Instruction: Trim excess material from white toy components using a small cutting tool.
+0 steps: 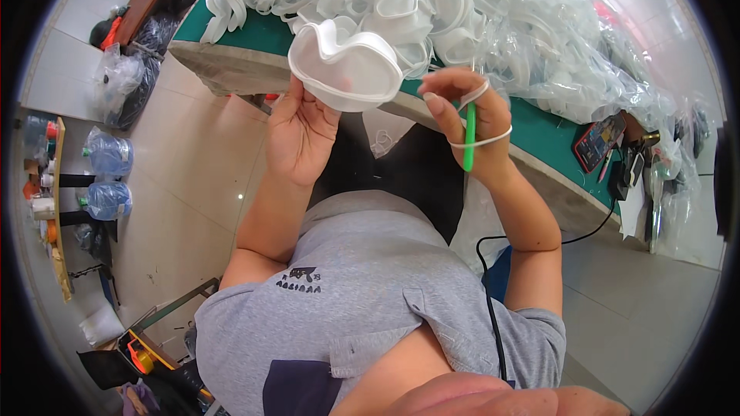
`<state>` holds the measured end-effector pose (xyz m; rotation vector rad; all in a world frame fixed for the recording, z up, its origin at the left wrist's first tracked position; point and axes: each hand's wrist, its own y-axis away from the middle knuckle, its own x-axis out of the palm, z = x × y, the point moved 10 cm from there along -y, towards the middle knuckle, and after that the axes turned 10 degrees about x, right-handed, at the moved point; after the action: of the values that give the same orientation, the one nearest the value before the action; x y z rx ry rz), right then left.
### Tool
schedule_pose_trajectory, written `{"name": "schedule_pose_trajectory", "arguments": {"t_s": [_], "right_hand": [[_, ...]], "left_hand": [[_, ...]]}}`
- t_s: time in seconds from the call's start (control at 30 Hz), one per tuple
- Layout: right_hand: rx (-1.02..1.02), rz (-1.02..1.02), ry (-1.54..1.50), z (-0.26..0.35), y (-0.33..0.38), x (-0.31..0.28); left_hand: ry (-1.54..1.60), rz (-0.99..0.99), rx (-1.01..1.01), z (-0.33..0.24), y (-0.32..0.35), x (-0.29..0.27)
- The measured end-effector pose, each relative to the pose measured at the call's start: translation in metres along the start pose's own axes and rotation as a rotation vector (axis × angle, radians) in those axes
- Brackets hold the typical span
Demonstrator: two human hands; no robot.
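Note:
My left hand (302, 135) holds up a white, wavy-rimmed, cup-like piece (344, 77) with a thin see-through wall, gripping it from below near the table's front edge. Just to the right, my right hand (472, 112) is raised with fingers curled. Against its palm lies a slim green-handled tool (469, 137), its thin tip pointing up past the fingers. A white elastic band (493, 140) loops around the hand and over the handle. Small gap between the right fingertips and the white piece. Behind both hands is a large heap of similar white pieces (393, 0).
The heap lies on a green-topped table (270, 42), with clear plastic bags (555, 69) at its right. A phone (600, 142) rests near the right edge, and a black cable (493, 238) runs down beside my right arm. Water jugs (109, 152) stand at left.

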<state>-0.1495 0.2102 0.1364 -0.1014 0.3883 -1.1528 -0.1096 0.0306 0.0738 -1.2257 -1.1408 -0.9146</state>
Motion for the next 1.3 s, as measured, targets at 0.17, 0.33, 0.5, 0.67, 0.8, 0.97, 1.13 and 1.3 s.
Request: {"name": "schedule_pose_trajectory", "arguments": {"t_s": [0.17,0.33,0.5,0.67,0.8,0.97,1.13,1.3], "right_hand": [[-0.464,0.051,0.314,0.049,0.005,0.015],[-0.477,0.071,0.282,0.040,0.009,0.028],[-0.323,0.048,0.238,0.023,0.006,0.033],[-0.257,0.069,0.196,0.020,0.008,0.036],[-0.286,0.045,0.215,0.034,0.007,0.036],[-0.291,0.032,0.174,0.037,0.005,0.035],[-0.161,0.000,0.132,0.024,-0.001,0.026],[-0.203,0.020,0.166,0.030,-0.001,0.021]], "left_hand": [[0.021,-0.021,-0.103,0.016,-0.001,0.021],[-0.251,0.013,-0.114,0.032,0.010,0.013],[-0.735,0.160,0.014,0.034,0.011,0.026],[-0.925,0.227,0.065,0.034,0.009,0.031],[-1.113,0.288,0.110,0.038,0.020,0.019],[-1.112,0.192,0.066,0.042,0.021,0.004],[-0.945,0.196,0.029,0.045,0.017,0.011],[-0.930,0.179,0.063,0.042,0.014,0.020]]}}
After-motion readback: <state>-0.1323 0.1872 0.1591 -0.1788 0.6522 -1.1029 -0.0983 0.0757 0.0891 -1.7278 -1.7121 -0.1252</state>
